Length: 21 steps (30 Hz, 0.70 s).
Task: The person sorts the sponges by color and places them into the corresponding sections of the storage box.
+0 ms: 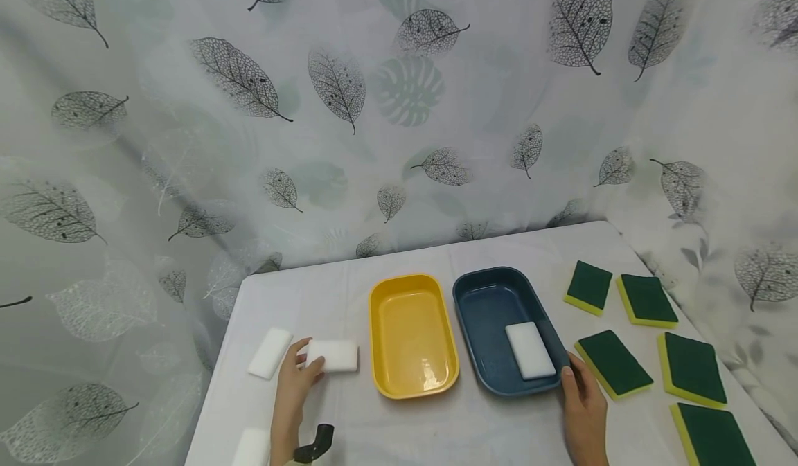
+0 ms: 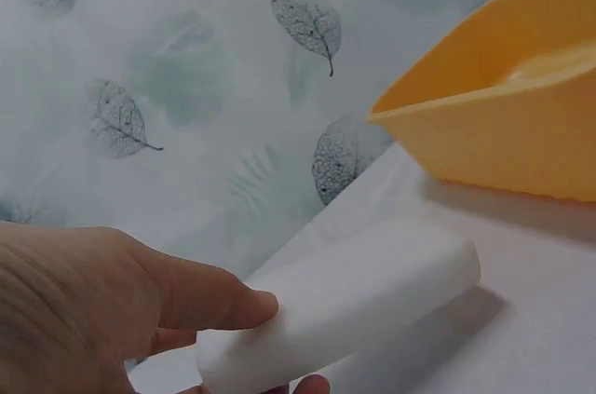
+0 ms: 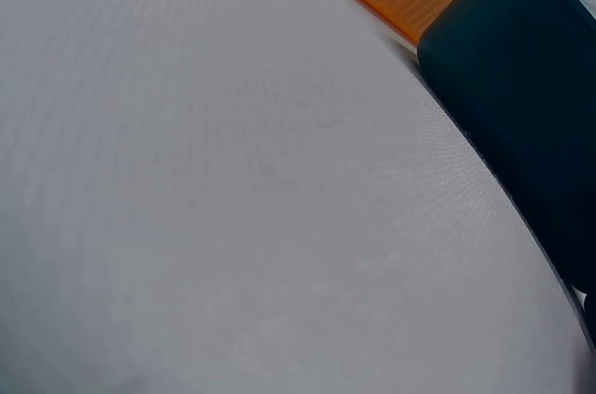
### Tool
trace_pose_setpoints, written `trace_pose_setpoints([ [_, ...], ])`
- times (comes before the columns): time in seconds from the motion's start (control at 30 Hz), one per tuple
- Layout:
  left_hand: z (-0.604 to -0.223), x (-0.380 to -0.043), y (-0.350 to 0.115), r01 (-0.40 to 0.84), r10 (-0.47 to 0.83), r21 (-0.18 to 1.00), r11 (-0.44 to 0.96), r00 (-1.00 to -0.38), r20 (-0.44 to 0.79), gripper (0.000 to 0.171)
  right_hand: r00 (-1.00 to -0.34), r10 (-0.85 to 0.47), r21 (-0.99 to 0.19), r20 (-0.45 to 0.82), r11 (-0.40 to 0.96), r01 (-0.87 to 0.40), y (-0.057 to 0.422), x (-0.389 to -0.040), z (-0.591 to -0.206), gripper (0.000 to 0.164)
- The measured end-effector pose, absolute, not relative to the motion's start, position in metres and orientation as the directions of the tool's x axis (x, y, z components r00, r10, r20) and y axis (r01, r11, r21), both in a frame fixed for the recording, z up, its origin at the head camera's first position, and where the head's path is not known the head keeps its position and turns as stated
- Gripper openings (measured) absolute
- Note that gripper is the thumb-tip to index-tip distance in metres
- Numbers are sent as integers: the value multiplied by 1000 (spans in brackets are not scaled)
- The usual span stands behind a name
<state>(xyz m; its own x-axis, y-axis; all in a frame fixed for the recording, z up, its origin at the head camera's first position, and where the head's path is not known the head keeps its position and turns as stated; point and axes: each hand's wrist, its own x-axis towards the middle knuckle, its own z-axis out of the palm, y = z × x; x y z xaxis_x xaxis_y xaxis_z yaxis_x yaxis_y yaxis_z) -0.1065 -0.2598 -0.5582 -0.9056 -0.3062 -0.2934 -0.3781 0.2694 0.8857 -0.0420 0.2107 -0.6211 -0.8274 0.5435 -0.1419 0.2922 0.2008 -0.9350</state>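
Observation:
My left hand (image 1: 294, 383) pinches a white sponge block (image 1: 335, 356) by its left end, left of the yellow tray (image 1: 373, 345). In the left wrist view, the thumb lies on top of this sponge (image 2: 363, 296), fingertips show below, and a shadow falls beneath its far end. At the near right corner of the dark blue tray (image 1: 464, 320), my right hand (image 1: 584, 410) holds the rim with thumb and fingers. Another white sponge (image 1: 530, 350) lies inside the blue tray. In the right wrist view the blue tray's outer wall (image 3: 521, 105) shows, the hand mostly out of frame.
Two more white sponges lie left, one beyond the left hand (image 1: 270, 352), one beside the forearm (image 1: 252, 447). Several green-and-yellow sponges (image 1: 614, 363) are spread right of the blue tray. A leaf-patterned curtain (image 1: 349, 175) stands behind the white-covered table (image 1: 386, 438).

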Motion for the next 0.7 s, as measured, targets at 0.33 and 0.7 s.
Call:
trace_pose_setpoints([
  [0.33,-542,-104,-256,-374,-370,913,161,-881,-296,55,-829,542,-939,-139,194,284,211,-42,-621,53],
  [0.7,-530,-110,-249,-342,-351,928,148,-895,-274,51,-826,548,-938,-132,200,283,210,-43,-622,54],
])
